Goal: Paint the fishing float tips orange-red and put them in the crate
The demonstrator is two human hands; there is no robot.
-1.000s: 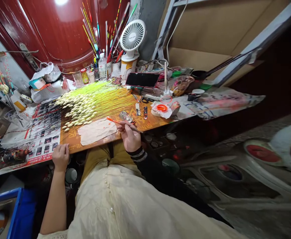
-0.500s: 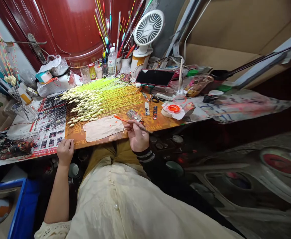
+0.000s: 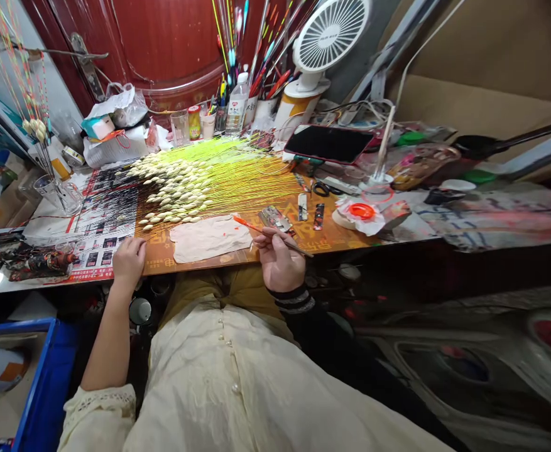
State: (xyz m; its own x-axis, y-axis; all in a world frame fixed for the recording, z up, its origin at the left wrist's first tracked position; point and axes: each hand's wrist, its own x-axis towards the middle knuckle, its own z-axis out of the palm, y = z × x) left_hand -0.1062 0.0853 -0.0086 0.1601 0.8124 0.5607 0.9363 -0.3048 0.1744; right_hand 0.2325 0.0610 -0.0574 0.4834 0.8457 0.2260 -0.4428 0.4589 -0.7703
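My right hand point(image 3: 282, 260) pinches a thin paintbrush point(image 3: 298, 249), held low over the front edge of the table. Its bright orange tip point(image 3: 243, 221) points left, over the far right corner of a pale cloth point(image 3: 209, 238) with a few orange spots. At the table's front edge, left of the cloth, rests my left hand point(image 3: 129, 262), its fingers curled together with nothing visible in them. Beyond the cloth lie many fishing floats point(image 3: 176, 188) with cream bodies and yellow-green stems. A dish of orange paint point(image 3: 362, 211) stands to the right on white paper.
A dark tablet point(image 3: 329, 144) leans at the back, near a white fan point(image 3: 332, 34) and a water bottle point(image 3: 237, 103). Black scissors point(image 3: 321, 189) lie near the paint. On the left stand a glass mug point(image 3: 65, 194) and, below, a blue crate point(image 3: 63, 370).
My view has shifted, so the table's things appear farther right and somewhat larger. Both hands keep nearly the same pose, the brush still in my right hand.
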